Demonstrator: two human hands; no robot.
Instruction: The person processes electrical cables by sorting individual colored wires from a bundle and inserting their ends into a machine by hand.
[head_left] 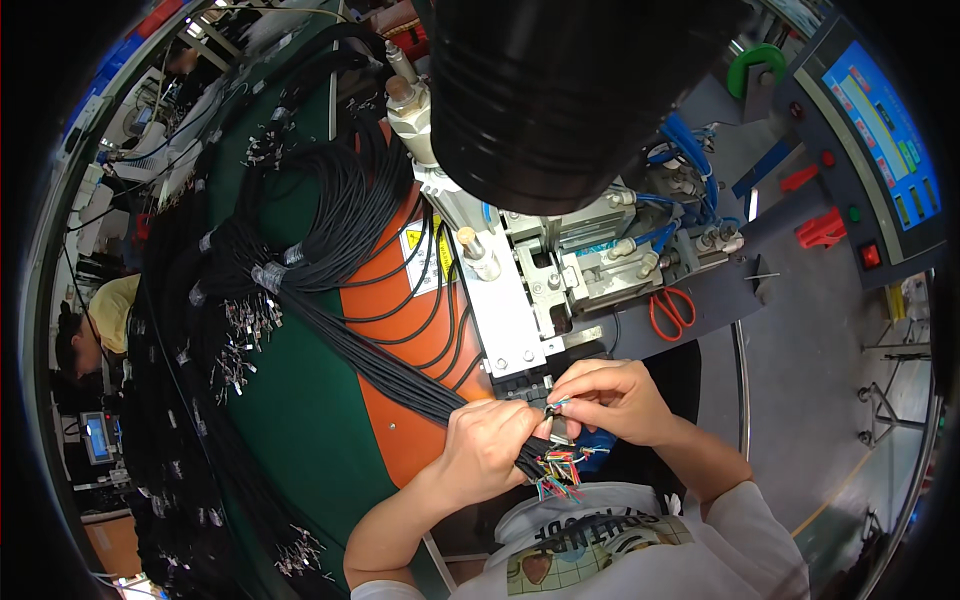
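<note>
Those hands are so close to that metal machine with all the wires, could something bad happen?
Maybe. The right hand pinches a thin wire end right below the metal press, so fingers could get nipped. The left hand grips a thick black cable bundle; the loose coloured wire tips might tangle or slip free. The red scissors lie near too.

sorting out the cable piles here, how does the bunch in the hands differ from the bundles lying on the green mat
The bunch in the hands runs straight and taut across the orange panel; the bundles on the green mat lie looped and loose. The left hand grips the bunch, with the right hand pinching its coloured wire ends; the bundles lie untouched. Both are thin black cables.
</note>
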